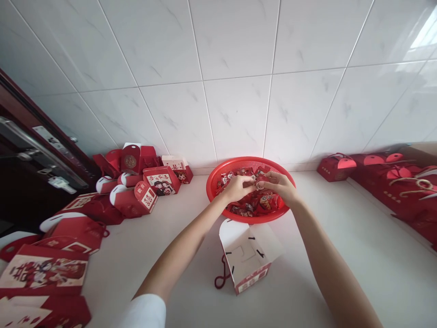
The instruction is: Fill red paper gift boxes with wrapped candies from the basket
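Note:
A red plastic basket [214, 178] stands against the tiled wall, with wrapped candies [268, 202] in red packets inside it. Over the basket, my left hand [239, 188] is closed, thumb and fingers pinched together. Close by on its right, my right hand [280, 187] is closed in the same way. Between the fingertips of both hands shows a small red-and-white wrapped candy [258, 182], partly covered by the fingers. In front of the basket sits an open gift box [252, 280], white inside and red outside, its flaps spread. A dark red cord [221, 277] hangs at its left side.
Several red gift boxes [162, 181] line the left side of the white counter [184, 291]. Another red box [336, 167] stands at the back right, beside a large group of red boxes [382, 191]. A dark door with a metal handle [44, 155] is at far left.

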`<state>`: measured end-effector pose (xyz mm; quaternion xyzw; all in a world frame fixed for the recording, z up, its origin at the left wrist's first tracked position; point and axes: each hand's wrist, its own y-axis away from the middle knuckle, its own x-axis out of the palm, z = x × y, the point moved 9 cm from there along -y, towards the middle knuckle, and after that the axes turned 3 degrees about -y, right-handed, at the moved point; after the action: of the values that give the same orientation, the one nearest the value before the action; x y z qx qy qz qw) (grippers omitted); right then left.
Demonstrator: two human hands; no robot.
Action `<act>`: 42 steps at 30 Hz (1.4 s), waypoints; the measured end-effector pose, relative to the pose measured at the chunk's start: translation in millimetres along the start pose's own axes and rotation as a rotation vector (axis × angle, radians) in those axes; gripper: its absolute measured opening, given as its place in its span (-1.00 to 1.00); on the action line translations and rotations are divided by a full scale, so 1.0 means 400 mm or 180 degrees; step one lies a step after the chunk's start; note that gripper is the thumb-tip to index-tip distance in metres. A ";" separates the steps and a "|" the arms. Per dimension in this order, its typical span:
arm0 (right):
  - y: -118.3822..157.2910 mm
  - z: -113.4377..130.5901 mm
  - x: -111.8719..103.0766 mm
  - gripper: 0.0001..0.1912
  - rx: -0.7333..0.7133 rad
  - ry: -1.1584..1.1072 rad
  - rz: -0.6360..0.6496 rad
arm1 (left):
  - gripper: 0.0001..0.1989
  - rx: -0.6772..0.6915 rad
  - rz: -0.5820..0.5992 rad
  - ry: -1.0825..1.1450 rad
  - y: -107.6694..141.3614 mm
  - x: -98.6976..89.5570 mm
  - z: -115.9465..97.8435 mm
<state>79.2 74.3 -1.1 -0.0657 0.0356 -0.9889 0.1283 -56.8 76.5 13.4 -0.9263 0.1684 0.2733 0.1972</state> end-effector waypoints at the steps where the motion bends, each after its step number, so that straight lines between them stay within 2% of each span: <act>1: -0.002 -0.001 -0.008 -0.61 -0.0007 -0.0086 -0.0115 | -0.81 -0.0058 -0.0028 0.0038 0.001 -0.003 0.001; 3: -0.005 -0.002 -0.028 -0.66 -0.0053 -0.0277 -0.0419 | -0.80 -0.0199 0.0100 0.0020 0.003 0.002 0.006; 6: -0.006 -0.002 -0.053 -0.75 -0.0123 -0.0619 -0.0804 | -0.79 -0.0305 0.0806 -0.0483 0.016 0.048 0.014; 9: -0.009 -0.001 -0.062 -0.82 -0.0160 -0.1027 -0.0912 | -0.73 -0.0332 0.1336 -0.0996 0.032 0.083 0.024; 11: -0.010 0.004 -0.067 -0.86 -0.0235 -0.1243 -0.0944 | -0.58 -0.0349 0.1455 -0.1088 0.031 0.094 0.023; 14: -0.010 0.010 -0.078 -0.86 -0.0339 -0.1397 -0.1017 | -0.24 -0.0240 0.1680 -0.1328 0.021 0.122 0.008; 16: -0.010 0.006 -0.087 -0.85 -0.0315 -0.1474 -0.1110 | -0.15 -0.0092 0.1935 -0.1585 0.013 0.154 -0.005; 19: -0.008 0.000 -0.096 -0.86 -0.0232 -0.1571 -0.1240 | -0.24 0.0048 0.2197 -0.1926 -0.003 0.199 -0.017; 22: -0.006 0.001 -0.097 -0.86 -0.0230 -0.1600 -0.1295 | -0.43 0.0173 0.2224 -0.2022 -0.025 0.208 -0.031; 24: -0.005 0.002 -0.099 -0.86 -0.0255 -0.1640 -0.1336 | -0.54 0.0215 0.2010 -0.1909 -0.049 0.172 -0.043; 26: -0.004 0.000 -0.104 -0.87 -0.0279 -0.1697 -0.1403 | -0.57 0.0155 0.1588 -0.1847 -0.080 0.095 -0.051; 28: -0.004 -0.002 -0.109 -0.88 -0.0296 -0.1746 -0.1472 | -0.50 0.0041 0.1277 -0.2039 -0.105 0.008 -0.047; 31: -0.004 -0.004 -0.112 -0.86 -0.0302 -0.1772 -0.1505 | -0.25 -0.0346 0.1154 -0.2917 -0.133 -0.102 -0.014; 33: -0.004 -0.004 -0.112 -0.85 -0.0303 -0.1775 -0.1513 | -0.20 -0.0454 0.1222 -0.3272 -0.146 -0.134 -0.003; 34: -0.004 -0.004 -0.112 -0.85 -0.0307 -0.1777 -0.1517 | -0.25 -0.0423 0.1317 -0.3280 -0.149 -0.131 -0.003; 36: -0.003 -0.004 -0.113 -0.85 -0.0319 -0.1782 -0.1529 | -0.41 -0.0262 0.1632 -0.3090 -0.149 -0.095 -0.009; 39: -0.003 -0.003 -0.113 -0.86 -0.0332 -0.1769 -0.1527 | -0.56 -0.0113 0.2135 -0.2910 -0.125 -0.009 -0.010; 42: -0.004 0.000 -0.111 -0.87 -0.0337 -0.1690 -0.1499 | -0.55 -0.0059 0.2493 -0.2746 -0.084 0.078 0.004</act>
<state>121.2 87.1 -6.4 -0.3334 0.0361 -0.9366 -0.1019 -18.4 100.1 3.4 -0.6016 0.4005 0.6799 0.1241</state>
